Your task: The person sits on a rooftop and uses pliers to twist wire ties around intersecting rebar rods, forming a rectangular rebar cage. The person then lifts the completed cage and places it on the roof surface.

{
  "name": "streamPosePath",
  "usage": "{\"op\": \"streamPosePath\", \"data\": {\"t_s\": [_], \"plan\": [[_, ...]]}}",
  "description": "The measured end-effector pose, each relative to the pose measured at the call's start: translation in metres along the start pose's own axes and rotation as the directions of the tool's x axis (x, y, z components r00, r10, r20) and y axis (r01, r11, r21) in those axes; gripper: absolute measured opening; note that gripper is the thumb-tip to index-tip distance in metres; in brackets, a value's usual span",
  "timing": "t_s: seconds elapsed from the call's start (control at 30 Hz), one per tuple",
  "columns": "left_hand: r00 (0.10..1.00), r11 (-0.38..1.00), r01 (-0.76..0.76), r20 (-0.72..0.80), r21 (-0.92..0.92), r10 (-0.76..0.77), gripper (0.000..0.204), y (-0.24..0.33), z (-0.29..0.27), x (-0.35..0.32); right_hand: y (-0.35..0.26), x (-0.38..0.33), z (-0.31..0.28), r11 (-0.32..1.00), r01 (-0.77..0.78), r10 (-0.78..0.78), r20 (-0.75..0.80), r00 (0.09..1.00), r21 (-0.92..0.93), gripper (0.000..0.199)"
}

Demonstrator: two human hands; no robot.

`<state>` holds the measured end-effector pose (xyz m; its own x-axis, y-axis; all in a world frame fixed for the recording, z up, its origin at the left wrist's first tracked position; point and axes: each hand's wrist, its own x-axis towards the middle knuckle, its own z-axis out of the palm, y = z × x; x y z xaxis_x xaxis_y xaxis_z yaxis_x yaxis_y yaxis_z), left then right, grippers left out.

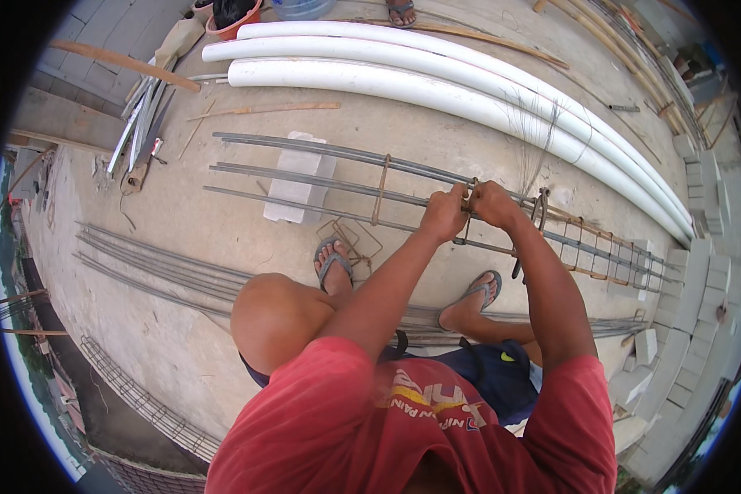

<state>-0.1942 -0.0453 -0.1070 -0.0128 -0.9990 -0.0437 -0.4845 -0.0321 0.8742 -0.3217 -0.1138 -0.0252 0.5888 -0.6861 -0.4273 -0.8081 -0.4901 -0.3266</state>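
Note:
My left hand [445, 212] and my right hand [496, 204] meet at a steel rebar cage [321, 188], fingers closed beside one of its square stirrups [463, 227]. Whatever the fingertips pinch is too small and covered to make out. Long grey bars make up the cage, with another stirrup [381, 189] around them left of my hands. Just right of my right hand, several stirrups [540, 211] are bunched together. More stirrups are spaced along the cage's right part. A pale block [300, 177] lies under the left part of the bars.
Loose stirrups [350, 240] lie between my sandalled feet. Long rebars [160, 265] stretch across the floor by my legs. Beyond the cage are white pipes [370, 78] and a bundle of thin wires [543, 123]. Grey blocks [700, 305] are stacked at right. Another person's foot [401, 12] shows at the top.

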Motion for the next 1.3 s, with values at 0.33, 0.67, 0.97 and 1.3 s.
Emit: {"op": "streamPosePath", "data": {"t_s": [0.33, 0.67, 0.97, 1.3], "plan": [[0.997, 0.997, 0.056, 0.06, -0.048, -0.053, 0.022, 0.007, -0.012, 0.0, -0.004, -0.064, -0.03, 0.924, -0.378, 0.343, -0.552, 0.76, 0.055, 0.052], [0.998, 0.992, 0.048, 0.025, 0.113, -0.051, 0.022, 0.017, -0.008, 0.011, 0.086, -0.134, 0.077, 0.709, -0.624, 0.704, -0.298, 0.644, 0.327, 0.048], [0.997, 0.996, 0.033, 0.06, 0.077, -0.037, 0.023, 0.007, -0.016, 0.013, 0.048, -0.163, -0.007, 0.7, -0.443, 0.534, 0.002, 0.846, 0.56, 0.035], [0.991, 0.997, 0.082, 0.104, 0.008, -0.082, 0.027, 0.009, -0.022, 0.017, -0.02, -0.128, -0.046, 0.645, -0.32, 0.219, -0.233, 0.947, -0.694, 0.056]]}}
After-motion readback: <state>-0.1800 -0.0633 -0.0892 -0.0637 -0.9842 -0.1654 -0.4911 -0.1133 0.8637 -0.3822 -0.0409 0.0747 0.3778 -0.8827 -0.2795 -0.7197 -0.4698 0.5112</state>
